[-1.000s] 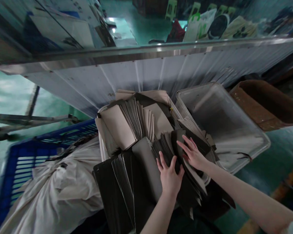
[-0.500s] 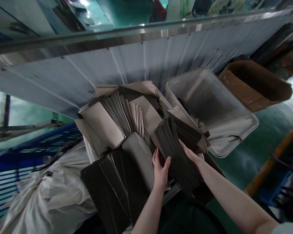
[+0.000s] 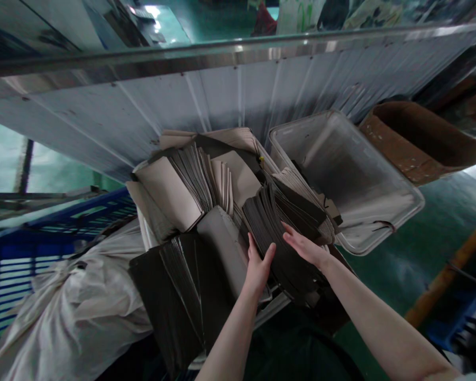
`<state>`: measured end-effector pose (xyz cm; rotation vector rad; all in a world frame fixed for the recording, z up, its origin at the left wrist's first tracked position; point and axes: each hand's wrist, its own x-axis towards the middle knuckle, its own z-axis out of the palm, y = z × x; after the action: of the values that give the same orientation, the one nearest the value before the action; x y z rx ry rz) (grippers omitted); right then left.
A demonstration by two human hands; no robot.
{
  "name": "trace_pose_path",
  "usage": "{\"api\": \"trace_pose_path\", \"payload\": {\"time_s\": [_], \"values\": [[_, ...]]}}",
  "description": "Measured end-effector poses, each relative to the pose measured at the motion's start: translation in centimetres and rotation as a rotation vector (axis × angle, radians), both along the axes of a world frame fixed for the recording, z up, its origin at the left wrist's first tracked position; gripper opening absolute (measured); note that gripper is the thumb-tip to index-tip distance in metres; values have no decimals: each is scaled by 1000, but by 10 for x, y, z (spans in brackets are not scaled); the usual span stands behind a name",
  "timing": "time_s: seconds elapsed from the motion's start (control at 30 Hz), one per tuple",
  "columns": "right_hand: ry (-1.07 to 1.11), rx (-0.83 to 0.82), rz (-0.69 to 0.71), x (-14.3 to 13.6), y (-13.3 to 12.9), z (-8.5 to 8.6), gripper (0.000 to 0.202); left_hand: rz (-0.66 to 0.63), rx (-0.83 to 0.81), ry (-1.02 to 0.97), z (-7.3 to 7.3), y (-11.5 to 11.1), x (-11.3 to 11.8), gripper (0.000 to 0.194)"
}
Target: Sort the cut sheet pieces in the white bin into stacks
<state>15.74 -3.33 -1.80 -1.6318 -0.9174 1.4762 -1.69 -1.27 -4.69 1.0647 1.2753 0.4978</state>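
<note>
A fanned stack of dark, thin sheets (image 3: 262, 209) leans among other sheets in a loaded bin (image 3: 143, 233). My left hand (image 3: 258, 267) is at the stack's left edge, thumb and fingers spread apart; some of its fingertips are hidden. Over the right part of the stack, my right hand (image 3: 307, 248) has its fingers stretched out, not wrapped round anything. Whether its fingertips touch the sheets I cannot tell. Left of my hands lie a grey stack (image 3: 222, 246) and a wide black stack (image 3: 182, 301). Beige-faced sheets (image 3: 168, 190) stand behind them.
A pale plastic tub (image 3: 381, 206) stands right of the bin, with a brown cardboard box (image 3: 404, 164) beyond it. At left, white cloth (image 3: 91, 296) lies by a blue slatted crate (image 3: 19, 270). A ribbed metal panel (image 3: 218, 95) runs behind everything.
My right hand has loosened from the side of the dark stack, and its fingers now extend over it. The stack has settled lower and fanned out more. The view has shifted slightly.
</note>
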Motion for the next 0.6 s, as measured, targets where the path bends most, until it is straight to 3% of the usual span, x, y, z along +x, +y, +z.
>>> {"api": "trace_pose_path", "payload": {"time_s": [0.1, 0.2, 0.37, 0.6], "values": [[-349, 13, 140, -5, -4, 15, 71, 32, 8, 129, 2, -1, 7, 92], [-505, 22, 155, -5, -6, 20, 68, 31, 44, 185, 5, -2, 5, 92], [-455, -10, 164, 6, -8, 18, 71, 67, 43, -31, 6, -17, -9, 82], [-447, -25, 252, 18, -2, 21, 76, 170, -13, -185, 3, -32, -5, 81]]}}
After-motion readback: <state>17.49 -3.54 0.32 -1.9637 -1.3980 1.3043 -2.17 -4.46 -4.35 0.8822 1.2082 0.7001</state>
